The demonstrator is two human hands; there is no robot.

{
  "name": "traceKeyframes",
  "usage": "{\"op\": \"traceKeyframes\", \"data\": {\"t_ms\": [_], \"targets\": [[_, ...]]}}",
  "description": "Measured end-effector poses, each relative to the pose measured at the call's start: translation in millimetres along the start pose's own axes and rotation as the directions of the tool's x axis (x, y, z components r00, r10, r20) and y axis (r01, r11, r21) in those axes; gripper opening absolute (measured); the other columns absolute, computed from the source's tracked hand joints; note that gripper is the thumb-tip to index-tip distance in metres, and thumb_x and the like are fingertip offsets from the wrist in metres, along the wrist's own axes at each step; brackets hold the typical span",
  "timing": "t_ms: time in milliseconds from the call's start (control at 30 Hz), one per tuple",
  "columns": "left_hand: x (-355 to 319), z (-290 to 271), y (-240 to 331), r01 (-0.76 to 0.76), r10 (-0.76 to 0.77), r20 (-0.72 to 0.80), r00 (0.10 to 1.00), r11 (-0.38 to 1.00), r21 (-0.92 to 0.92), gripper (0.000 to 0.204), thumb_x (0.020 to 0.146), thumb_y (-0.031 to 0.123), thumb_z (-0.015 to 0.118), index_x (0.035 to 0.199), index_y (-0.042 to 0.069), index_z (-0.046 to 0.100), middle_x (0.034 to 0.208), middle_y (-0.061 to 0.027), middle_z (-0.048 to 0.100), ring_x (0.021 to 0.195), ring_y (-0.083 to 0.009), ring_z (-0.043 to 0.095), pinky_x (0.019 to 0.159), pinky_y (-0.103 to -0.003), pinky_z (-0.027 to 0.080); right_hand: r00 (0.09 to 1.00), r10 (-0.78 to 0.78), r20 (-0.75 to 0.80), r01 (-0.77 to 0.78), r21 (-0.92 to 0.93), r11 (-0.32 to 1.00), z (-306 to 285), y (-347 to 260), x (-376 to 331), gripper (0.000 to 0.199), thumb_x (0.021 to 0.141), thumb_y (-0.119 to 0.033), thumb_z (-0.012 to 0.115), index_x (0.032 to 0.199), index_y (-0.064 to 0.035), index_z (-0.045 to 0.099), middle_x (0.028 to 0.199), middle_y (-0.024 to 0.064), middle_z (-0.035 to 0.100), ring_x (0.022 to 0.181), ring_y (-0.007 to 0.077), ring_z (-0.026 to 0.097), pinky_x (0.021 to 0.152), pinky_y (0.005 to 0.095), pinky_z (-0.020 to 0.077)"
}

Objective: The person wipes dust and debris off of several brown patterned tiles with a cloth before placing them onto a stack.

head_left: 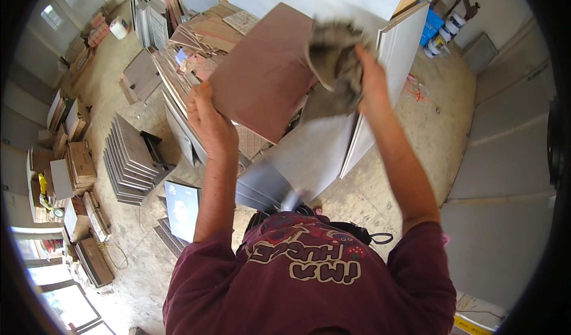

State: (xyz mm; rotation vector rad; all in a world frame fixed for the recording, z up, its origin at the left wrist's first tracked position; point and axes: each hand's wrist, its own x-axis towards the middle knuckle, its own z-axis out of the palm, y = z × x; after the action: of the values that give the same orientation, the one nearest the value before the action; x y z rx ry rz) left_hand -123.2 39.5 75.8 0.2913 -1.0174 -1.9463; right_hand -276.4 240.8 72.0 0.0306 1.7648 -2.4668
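A square reddish-brown tile (262, 76) is tilted up in front of me. My left hand (213, 121) grips its left edge, fingers behind it and out of sight. In my right hand (372, 79) is a crumpled grey-brown cloth (338, 67), blurred by motion, which hangs at the tile's right edge and covers part of it. Whether the cloth touches the tile's face I cannot tell. Below the tile, a pale grey board or panel (315, 153) leans toward me.
Stacked tiles and boards (205, 35) lie just beyond. A rack of grey tiles (128, 162) stands on the floor to the left, with cardboard boxes (80, 162) farther left. Tall white panels (386, 85) rise at the right. Buckets (446, 32) stand at the far right.
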Motion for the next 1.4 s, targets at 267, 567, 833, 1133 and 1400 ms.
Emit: {"op": "traceKeyframes", "data": {"t_ms": [267, 567, 833, 1133, 1400], "targets": [[-72.0, -22.9, -17.0, -0.019, -0.015, 0.284, 0.959, 0.993, 0.116, 0.022, 0.092, 0.016, 0.052, 0.071, 0.011, 0.045, 0.071, 0.0084, 0.038, 0.066, -0.0018, 0.029, 0.058, -0.019, 0.025, 0.944, 0.149, 0.293, -0.301, 0.590, 0.749, -37.9, 33.2, -90.7, 0.033, 0.088, -0.023, 0.057, 0.115, -0.0054, 0.054, 0.110, 0.0089, 0.061, 0.099, 0.0217, 0.059, 0.087, 0.0350, 0.0497], [-99.5, -40.1, -9.3, 0.126, -0.199, 0.535, 0.821, 0.977, 0.171, 0.028, 0.092, 0.033, 0.050, 0.081, 0.008, 0.051, 0.075, 0.0041, 0.046, 0.068, -0.0049, 0.038, 0.061, -0.020, 0.030, 0.932, 0.170, 0.320, -0.347, 0.650, 0.676, -71.2, 35.2, -97.1, 0.024, 0.084, -0.011, 0.057, 0.107, -0.0034, 0.057, 0.101, 0.0110, 0.063, 0.090, 0.0228, 0.062, 0.080, 0.0333, 0.0532], [-79.3, -25.3, -7.8, 0.816, -0.615, 0.614, 0.495, 0.572, -0.085, 0.060, 0.090, 0.049, 0.042, 0.124, -0.001, 0.044, 0.119, -0.0144, 0.054, 0.107, -0.0238, 0.053, 0.093, -0.036, 0.042, 0.921, 0.175, 0.347, -0.348, 0.538, 0.768, -71.4, 40.3, -108.4, 0.028, 0.081, -0.013, 0.060, 0.107, -0.0022, 0.055, 0.097, 0.0117, 0.062, 0.088, 0.0224, 0.061, 0.074, 0.0326, 0.0529], [-96.6, -52.1, -25.5, 0.839, -0.791, 0.422, 0.442, 0.532, 0.118, 0.047, 0.089, 0.033, 0.053, 0.121, -0.001, 0.049, 0.116, -0.0114, 0.057, 0.101, -0.0215, 0.057, 0.088, -0.035, 0.047, 0.893, 0.264, 0.365, -0.373, 0.270, 0.888, -72.2, 57.2, -108.8, 0.029, 0.084, -0.013, 0.058, 0.111, -0.0038, 0.053, 0.094, 0.0101, 0.063, 0.082, 0.0217, 0.063, 0.072, 0.0314, 0.0533], [-107.0, -66.7, -26.5, 0.804, -0.764, 0.397, 0.508, 0.586, 0.099, 0.048, 0.091, 0.035, 0.050, 0.123, -0.001, 0.046, 0.117, -0.0094, 0.055, 0.103, -0.0181, 0.055, 0.090, -0.031, 0.044, 0.974, 0.154, 0.168, -0.136, -0.113, 0.984, -72.9, 33.8, -105.6, 0.032, 0.082, -0.012, 0.064, 0.110, 0.0007, 0.056, 0.098, 0.0079, 0.063, 0.084, 0.0162, 0.062, 0.074, 0.0280, 0.0510]]}}
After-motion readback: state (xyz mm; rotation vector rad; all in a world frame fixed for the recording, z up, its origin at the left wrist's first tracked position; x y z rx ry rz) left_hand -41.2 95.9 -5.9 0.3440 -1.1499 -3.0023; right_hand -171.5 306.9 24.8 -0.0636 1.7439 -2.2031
